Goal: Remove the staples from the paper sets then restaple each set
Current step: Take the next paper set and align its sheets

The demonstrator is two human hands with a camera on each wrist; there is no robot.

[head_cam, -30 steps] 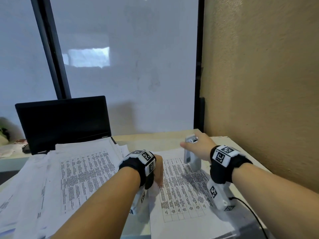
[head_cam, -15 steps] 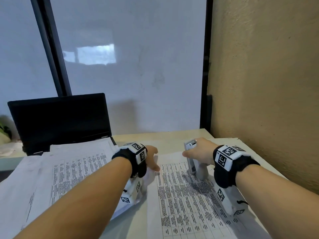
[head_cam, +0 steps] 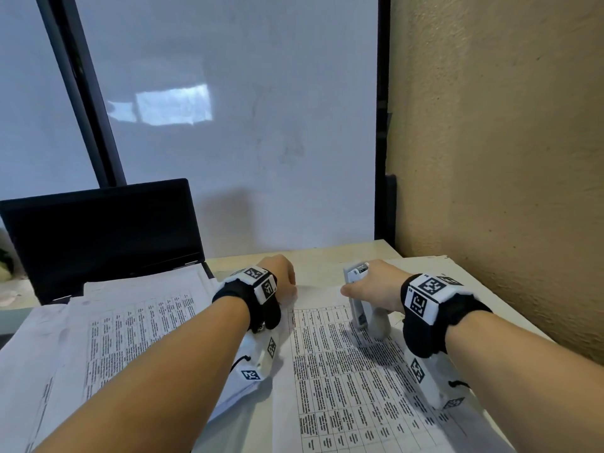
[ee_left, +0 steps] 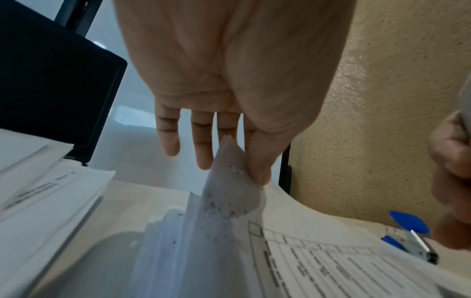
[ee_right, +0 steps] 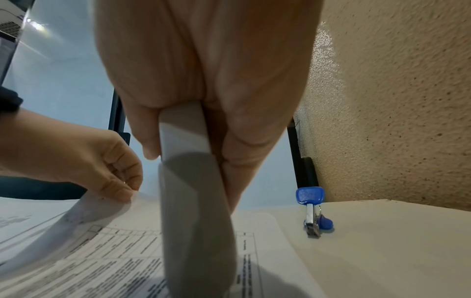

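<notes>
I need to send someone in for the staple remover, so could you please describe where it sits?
Find the textured tan wall on the desk's right side. At its foot, on the bare cream desk beyond the right edge of the printed paper set, lies the staple remover. Its blue plastic pads and metal jaws set it apart from the grey stapler.

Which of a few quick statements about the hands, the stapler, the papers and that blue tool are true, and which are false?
1. The right hand grips the grey stapler. True.
2. The left hand lies flat on the laptop. False: it pinches the lifted corner of the paper set.
3. The blue staple remover lies on the desk near the wall. True.
4. The stapler's front end is clamped on the pinched corner. False: stapler and corner are apart.
</notes>
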